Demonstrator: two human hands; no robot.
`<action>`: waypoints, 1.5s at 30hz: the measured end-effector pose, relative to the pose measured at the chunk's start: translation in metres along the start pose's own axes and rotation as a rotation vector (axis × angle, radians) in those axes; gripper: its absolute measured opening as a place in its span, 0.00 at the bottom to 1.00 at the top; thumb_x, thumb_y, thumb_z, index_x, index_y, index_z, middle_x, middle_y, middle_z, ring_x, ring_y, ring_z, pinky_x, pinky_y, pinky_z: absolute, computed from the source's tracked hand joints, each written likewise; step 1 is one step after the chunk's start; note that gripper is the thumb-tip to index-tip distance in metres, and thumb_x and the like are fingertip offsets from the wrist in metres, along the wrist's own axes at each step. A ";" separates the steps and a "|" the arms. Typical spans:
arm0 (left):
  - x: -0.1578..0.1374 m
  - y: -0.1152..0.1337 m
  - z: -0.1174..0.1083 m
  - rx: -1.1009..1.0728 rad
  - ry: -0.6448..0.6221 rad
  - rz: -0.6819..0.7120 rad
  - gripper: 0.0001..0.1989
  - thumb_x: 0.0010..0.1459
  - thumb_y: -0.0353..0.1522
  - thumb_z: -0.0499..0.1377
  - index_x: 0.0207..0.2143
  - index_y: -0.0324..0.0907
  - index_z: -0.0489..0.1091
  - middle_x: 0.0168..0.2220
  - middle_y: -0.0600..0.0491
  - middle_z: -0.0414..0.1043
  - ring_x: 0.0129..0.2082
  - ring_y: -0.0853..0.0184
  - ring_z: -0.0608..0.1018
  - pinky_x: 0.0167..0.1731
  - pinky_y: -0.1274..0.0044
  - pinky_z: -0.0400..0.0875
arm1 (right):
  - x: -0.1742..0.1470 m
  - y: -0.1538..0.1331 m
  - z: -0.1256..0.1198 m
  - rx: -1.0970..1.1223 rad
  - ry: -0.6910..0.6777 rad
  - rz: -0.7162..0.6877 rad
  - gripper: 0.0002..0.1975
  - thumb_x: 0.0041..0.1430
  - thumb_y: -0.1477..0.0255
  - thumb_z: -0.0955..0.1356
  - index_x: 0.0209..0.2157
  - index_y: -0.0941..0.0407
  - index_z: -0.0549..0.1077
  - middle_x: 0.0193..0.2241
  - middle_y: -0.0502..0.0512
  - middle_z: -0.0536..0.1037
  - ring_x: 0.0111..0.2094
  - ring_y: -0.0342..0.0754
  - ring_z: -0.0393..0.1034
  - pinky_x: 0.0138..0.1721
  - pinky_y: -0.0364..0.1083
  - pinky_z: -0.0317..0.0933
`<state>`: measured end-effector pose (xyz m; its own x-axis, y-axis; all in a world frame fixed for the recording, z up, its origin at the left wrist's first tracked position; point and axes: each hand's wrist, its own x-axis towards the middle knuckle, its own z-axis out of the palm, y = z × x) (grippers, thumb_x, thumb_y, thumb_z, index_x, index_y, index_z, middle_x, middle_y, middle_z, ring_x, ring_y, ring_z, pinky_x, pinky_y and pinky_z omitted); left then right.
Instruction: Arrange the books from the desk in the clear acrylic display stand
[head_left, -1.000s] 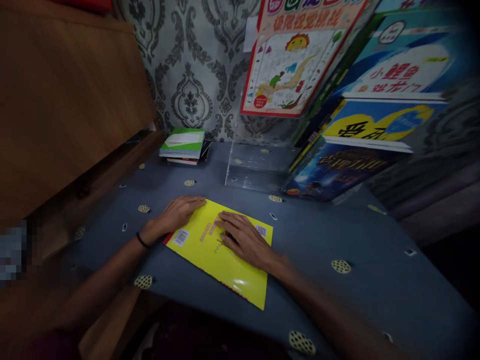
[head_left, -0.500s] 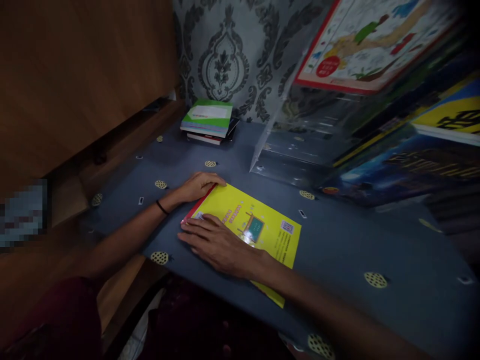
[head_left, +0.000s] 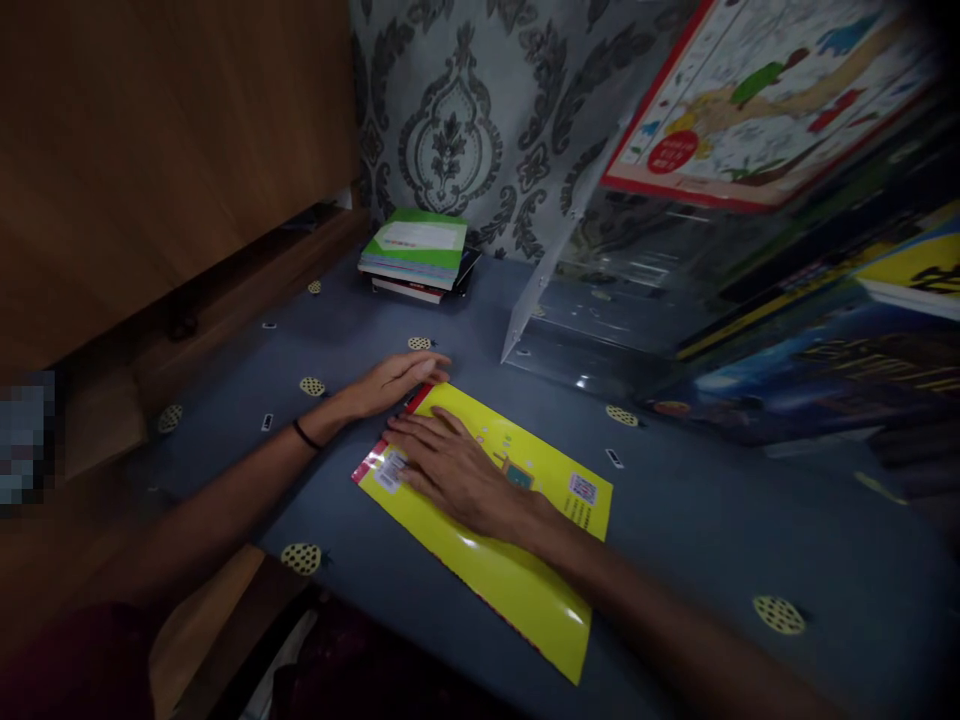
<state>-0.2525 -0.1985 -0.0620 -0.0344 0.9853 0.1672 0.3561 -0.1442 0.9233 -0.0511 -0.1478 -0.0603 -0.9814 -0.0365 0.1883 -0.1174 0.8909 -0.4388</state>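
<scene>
Right hand (head_left: pixel 469 482) flat across the glossy yellow booklet (head_left: pixel 517 605)

And here it is, a thin, rectangular booklet lying aslant on the dark blue-grey tabletop (head_left: pixel 675 540), its slick cover catching white glints, a red strip along its left edge! The right hand spreads over it, palm down, fingers released and fanned toward the white barcode patch (head_left: pixel 390 471). Over at the far left corner, the left hand (head_left: pixel 386 385) has its fingers stretched out straight and close together beside the red edge, clenched on nothing; a slim black band (head_left: pixel 305 435) rings that wrist. Pineapple prints dot the tabletop. Beyond, a squat stack of books (head_left: pixel 415 250) shows a green-and-white cover, in front of damask-patterned wallpaper (head_left: pixel 450 130). To the right, a clear, shiny plastic stand (head_left: pixel 551 270) with more books; left, smooth, brown wood-grained panelling (head_left: pixel 172 150).
</scene>
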 end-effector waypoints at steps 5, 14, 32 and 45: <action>-0.002 -0.001 0.002 -0.112 0.038 -0.021 0.31 0.69 0.53 0.50 0.59 0.39 0.68 0.57 0.39 0.74 0.54 0.56 0.79 0.56 0.63 0.72 | 0.008 0.030 -0.010 -0.068 0.062 0.066 0.21 0.75 0.64 0.59 0.65 0.52 0.66 0.62 0.61 0.73 0.66 0.55 0.62 0.69 0.67 0.47; -0.003 0.001 0.006 -0.072 0.064 -0.020 0.31 0.69 0.53 0.50 0.59 0.40 0.67 0.57 0.40 0.73 0.56 0.54 0.78 0.57 0.61 0.71 | 0.010 0.030 -0.009 -0.126 0.077 0.116 0.19 0.74 0.68 0.60 0.61 0.56 0.69 0.61 0.64 0.73 0.65 0.57 0.63 0.68 0.68 0.44; -0.005 0.001 0.010 0.464 0.100 0.150 0.16 0.71 0.36 0.48 0.50 0.42 0.72 0.48 0.47 0.79 0.48 0.61 0.80 0.51 0.68 0.73 | -0.033 0.019 -0.027 -0.232 0.091 0.297 0.17 0.73 0.69 0.61 0.58 0.56 0.71 0.62 0.64 0.72 0.64 0.58 0.66 0.66 0.66 0.53; -0.008 0.011 0.012 0.684 0.064 0.164 0.18 0.71 0.37 0.46 0.50 0.41 0.72 0.52 0.46 0.78 0.51 0.60 0.79 0.51 0.69 0.74 | -0.149 0.040 -0.036 -0.115 0.277 0.284 0.18 0.73 0.69 0.60 0.58 0.52 0.73 0.57 0.62 0.78 0.62 0.57 0.70 0.64 0.69 0.56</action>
<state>-0.2368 -0.2072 -0.0578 0.0230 0.9455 0.3249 0.8679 -0.1802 0.4629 0.0961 -0.0908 -0.0742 -0.8926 0.3276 0.3099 0.1858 0.8934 -0.4091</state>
